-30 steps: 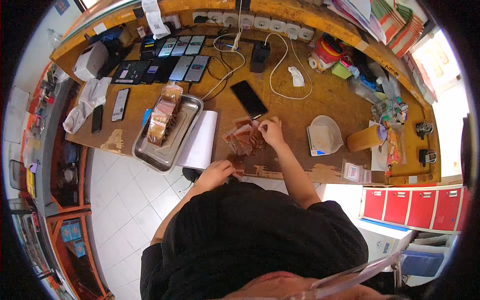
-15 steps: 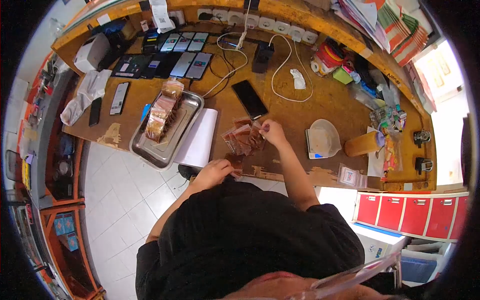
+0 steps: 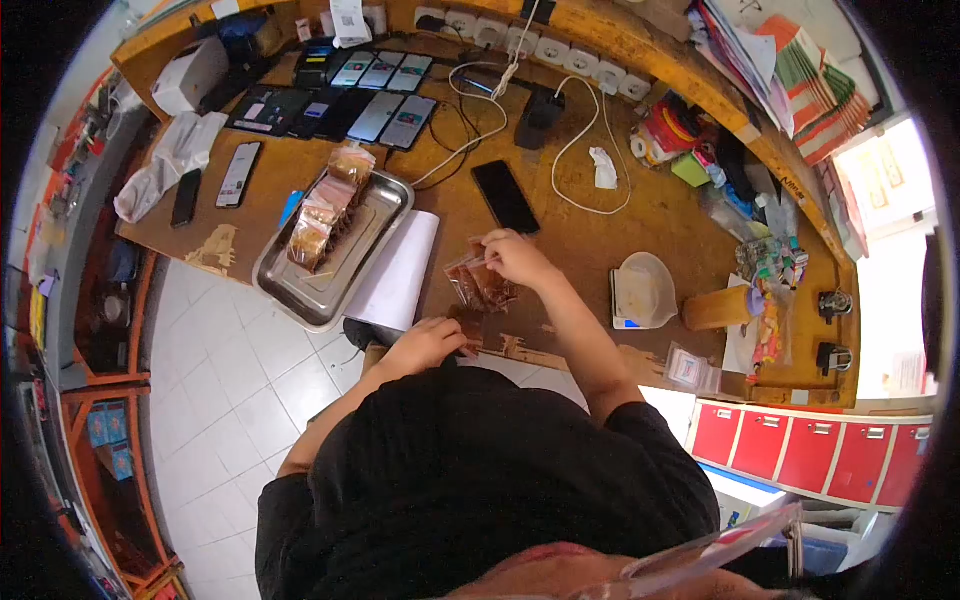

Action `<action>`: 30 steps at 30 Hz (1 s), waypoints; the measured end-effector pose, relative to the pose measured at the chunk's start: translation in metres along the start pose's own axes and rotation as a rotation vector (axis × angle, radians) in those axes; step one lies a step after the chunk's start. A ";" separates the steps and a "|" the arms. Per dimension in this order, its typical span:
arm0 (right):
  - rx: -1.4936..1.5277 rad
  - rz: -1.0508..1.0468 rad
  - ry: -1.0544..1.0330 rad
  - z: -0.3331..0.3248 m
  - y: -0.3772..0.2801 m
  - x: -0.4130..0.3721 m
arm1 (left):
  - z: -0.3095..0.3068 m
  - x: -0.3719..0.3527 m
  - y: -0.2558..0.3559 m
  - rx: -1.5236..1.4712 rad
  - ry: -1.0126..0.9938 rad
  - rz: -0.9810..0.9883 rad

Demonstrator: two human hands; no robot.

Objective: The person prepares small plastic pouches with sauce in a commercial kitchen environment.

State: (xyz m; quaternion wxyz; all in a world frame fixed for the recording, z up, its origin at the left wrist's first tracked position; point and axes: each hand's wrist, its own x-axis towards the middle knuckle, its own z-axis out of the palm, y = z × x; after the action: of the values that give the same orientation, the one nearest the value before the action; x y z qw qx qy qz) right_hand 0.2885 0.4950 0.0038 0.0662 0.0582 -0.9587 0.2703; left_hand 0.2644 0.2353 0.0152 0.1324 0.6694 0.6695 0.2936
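Note:
A small pile of clear zip bags (image 3: 466, 284) with reddish-brown contents lies at the middle of the wooden bench. My right hand (image 3: 518, 260) pinches the upper part of a bag in this pile; its fingertips partly cover it. At the bench's front edge, my left hand (image 3: 428, 345) holds another brown-filled zip bag (image 3: 468, 322) by its side, fingers closed. Left of the pile, a steel tray (image 3: 345, 270) carries a row of similar filled bags (image 3: 325, 210), standing packed together. White paper (image 3: 400, 275) lies partly under the tray.
Beyond the pile lies a black phone (image 3: 505, 197). A scale with a plastic bowl (image 3: 645, 290) and an orange-brown jar (image 3: 718, 309) stand to the right. Several phones (image 3: 376, 118), white cables (image 3: 560, 190) and a power strip (image 3: 553, 50) line the back.
My right hand has moved left across the pile of bags. My left hand stays at the front edge with its bag. The whole view has shifted slightly.

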 end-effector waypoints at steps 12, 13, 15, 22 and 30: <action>-0.053 0.067 -0.363 -0.027 -0.014 -0.017 | -0.006 -0.008 -0.004 -0.048 -0.021 -0.021; -0.053 0.063 -0.367 -0.041 -0.033 -0.018 | -0.007 -0.010 -0.004 -0.041 0.013 -0.030; 0.013 0.278 -0.671 -0.067 -0.068 -0.020 | -0.014 -0.013 -0.002 -0.023 0.050 -0.051; 0.129 0.304 -0.325 -0.027 -0.027 -0.006 | -0.020 -0.014 -0.002 0.031 0.155 -0.064; -0.172 0.297 -0.758 -0.048 -0.029 0.036 | -0.017 -0.016 -0.003 0.023 0.149 -0.077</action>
State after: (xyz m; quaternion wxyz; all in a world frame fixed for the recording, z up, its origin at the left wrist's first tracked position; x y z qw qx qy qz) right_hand 0.2621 0.4934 0.0650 -0.3263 0.0088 -0.9323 0.1555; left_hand 0.2529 0.2164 0.0236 0.0857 0.6210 0.7060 0.3294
